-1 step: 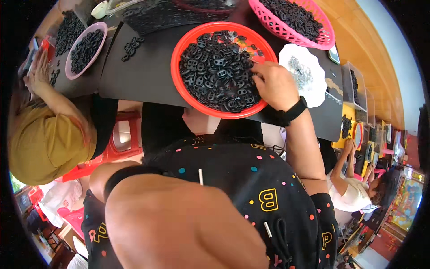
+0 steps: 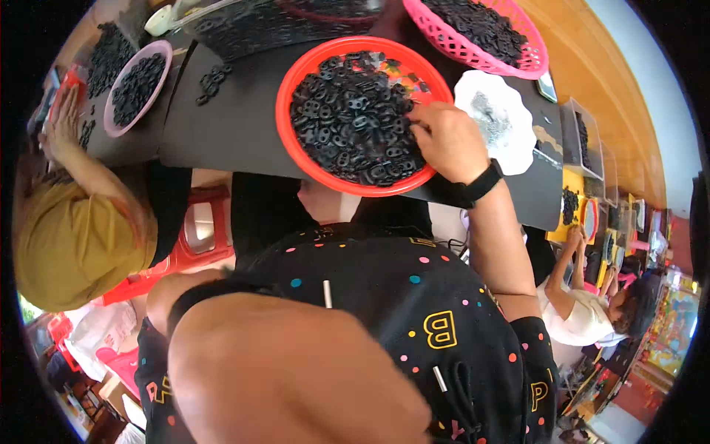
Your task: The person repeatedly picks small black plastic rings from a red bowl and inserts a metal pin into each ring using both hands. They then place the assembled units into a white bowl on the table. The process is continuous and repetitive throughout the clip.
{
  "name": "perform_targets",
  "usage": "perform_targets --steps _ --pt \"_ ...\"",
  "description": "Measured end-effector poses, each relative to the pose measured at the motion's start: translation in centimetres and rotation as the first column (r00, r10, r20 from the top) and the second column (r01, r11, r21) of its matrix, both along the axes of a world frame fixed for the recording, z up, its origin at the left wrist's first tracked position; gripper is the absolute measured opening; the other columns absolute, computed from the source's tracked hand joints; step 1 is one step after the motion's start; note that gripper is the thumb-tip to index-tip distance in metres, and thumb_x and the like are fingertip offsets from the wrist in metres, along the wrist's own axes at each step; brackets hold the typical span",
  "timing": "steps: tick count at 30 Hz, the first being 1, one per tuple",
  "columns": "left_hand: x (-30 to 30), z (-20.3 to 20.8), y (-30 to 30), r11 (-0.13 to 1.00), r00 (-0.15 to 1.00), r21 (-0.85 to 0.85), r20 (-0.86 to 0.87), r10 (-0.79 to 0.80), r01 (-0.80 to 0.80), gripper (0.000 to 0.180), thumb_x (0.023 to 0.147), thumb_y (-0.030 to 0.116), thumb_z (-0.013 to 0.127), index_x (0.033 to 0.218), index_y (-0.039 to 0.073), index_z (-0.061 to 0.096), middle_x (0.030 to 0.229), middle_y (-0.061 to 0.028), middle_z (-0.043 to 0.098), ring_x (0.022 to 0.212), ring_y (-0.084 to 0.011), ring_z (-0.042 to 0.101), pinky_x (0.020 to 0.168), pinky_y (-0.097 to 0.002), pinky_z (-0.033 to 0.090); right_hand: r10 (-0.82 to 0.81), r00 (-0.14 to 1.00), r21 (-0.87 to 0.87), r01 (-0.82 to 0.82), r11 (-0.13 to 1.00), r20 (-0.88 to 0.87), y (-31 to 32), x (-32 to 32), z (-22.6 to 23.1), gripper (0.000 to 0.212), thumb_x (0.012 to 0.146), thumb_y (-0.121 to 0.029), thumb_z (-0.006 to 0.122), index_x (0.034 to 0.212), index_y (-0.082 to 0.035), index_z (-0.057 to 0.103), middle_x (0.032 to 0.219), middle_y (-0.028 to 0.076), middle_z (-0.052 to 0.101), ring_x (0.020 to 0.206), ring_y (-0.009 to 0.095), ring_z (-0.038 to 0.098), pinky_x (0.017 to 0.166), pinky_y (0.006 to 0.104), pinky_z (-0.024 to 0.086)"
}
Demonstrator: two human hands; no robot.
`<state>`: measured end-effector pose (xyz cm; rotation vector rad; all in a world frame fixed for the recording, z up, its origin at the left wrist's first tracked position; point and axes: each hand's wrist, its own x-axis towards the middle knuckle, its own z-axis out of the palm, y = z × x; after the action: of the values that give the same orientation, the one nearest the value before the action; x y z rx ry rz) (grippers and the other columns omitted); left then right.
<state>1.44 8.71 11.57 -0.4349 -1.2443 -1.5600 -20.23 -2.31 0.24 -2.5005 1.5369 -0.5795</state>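
A red round basin (image 2: 281, 111) on the dark table holds a heap of small black plastic pieces (image 2: 355, 122) with two holes each. My right hand (image 2: 450, 140), a black band at its wrist, reaches over the basin's right rim. Its fingers are bent together against pieces at the heap's right side; what lies between the fingertips is hidden. Close to the camera, my left hand (image 2: 288, 370) looms large and blurred in front of my dotted black top. A dark band crosses that arm, and its fingers are out of sight.
A white scalloped dish (image 2: 523, 137) with tiny shiny bits sits right of the basin. Behind are a pink basket (image 2: 536, 63) and a clear-sided bin (image 2: 244, 37). A pale pink bowl (image 2: 164, 63) and a co-worker's arm (image 2: 100, 166) are at left; another person (image 2: 573, 314) sits at right.
The whole view has shifted slightly, so the table and basin appear a little farther left. My right hand stays at the heap's right side.
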Motion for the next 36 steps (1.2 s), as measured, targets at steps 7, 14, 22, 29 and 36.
perform_targets --steps 7,14,22,29,36 --pt "-0.2 2.0 0.7 0.938 0.936 -0.049 0.067 0.345 -0.343 0.009 0.070 0.001 0.062 0.061 0.004 0.061 0.065 -0.0082 0.060 0.047 -0.0137 0.054 0.036 -0.0201 0.036 -0.066 0.936 0.027 0.060 0.998 0.345 0.6 -0.4 -0.4 0.008 0.074 -0.004 0.058 0.079 -0.002 0.064 0.077 0.015 0.063 0.072 0.031 0.061 0.066 0.0372 0.049" --pt "1.1 1.8 -2.9 0.964 0.985 -0.234 0.149 -0.089 0.123 0.014 0.083 0.012 0.059 0.077 0.001 0.065 0.084 -0.0123 0.064 0.063 -0.0209 0.061 0.053 -0.0260 0.047 -0.189 0.783 0.188 0.093 0.978 0.593 1.4 -1.9 -1.7 0.010 0.075 0.001 0.061 0.083 -0.002 0.065 0.076 0.010 0.063 0.066 0.018 0.060 0.060 0.0279 0.048" --pt "3.7 -2.2 -6.4 0.993 0.751 -0.043 0.658 -0.053 0.108 0.011 0.085 0.009 0.057 0.085 0.000 0.062 0.086 -0.0106 0.064 0.073 -0.0186 0.062 0.065 -0.0246 0.049 -0.267 0.690 0.256 0.122 0.959 0.673 2.8 -1.2 -1.4 0.006 0.077 -0.005 0.067 0.080 0.000 0.066 0.073 0.009 0.065 0.064 0.012 0.059 0.058 0.0251 0.046" --pt "-0.2 -9.0 -7.5 0.817 0.226 -0.117 0.930 0.289 -0.565 0.015 0.085 0.002 0.058 0.100 0.000 0.059 0.086 -0.0005 0.062 0.077 -0.0042 0.055 0.068 -0.0195 0.045 -0.264 0.518 0.355 -0.083 0.931 0.814 3.7 0.2 -0.7 0.006 0.082 0.002 0.062 0.087 0.000 0.063 0.079 0.000 0.062 0.073 0.005 0.055 0.066 0.0202 0.045" --pt "-1.4 -10.1 -7.4 0.847 0.382 0.104 0.916 0.124 -0.522 0.013 0.088 0.009 0.058 0.098 0.002 0.059 0.084 -0.0001 0.061 0.074 -0.0060 0.055 0.066 -0.0204 0.045 -0.200 0.464 0.325 -0.207 0.923 0.863 4.9 2.4 0.2 0.010 0.081 0.006 0.060 0.086 -0.002 0.060 0.078 -0.001 0.060 0.070 0.004 0.054 0.061 0.0193 0.044"
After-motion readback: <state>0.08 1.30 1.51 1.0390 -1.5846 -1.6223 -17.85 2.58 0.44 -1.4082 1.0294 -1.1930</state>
